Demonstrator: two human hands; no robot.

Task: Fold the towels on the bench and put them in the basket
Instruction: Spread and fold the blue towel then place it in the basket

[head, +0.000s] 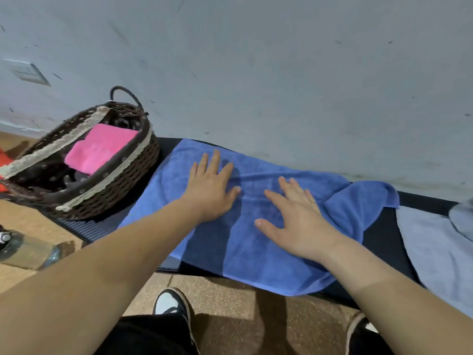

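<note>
Your left hand [212, 190] and right hand [299, 224] are pressing flat, fingers spread, on the blue towel [245, 252] covering the black bench [378, 234], basket [122, 190] sitting at ten o'clock holding a pink towel [99, 149], grey towel [435, 252] lying at three o'clock.

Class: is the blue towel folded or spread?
Spread: the blue towel lies flat across the bench under the left hand and right hand.

Scuffed grey wall [281, 60], pale switch plate [27, 71], speckled brown floor [225, 298]
</note>
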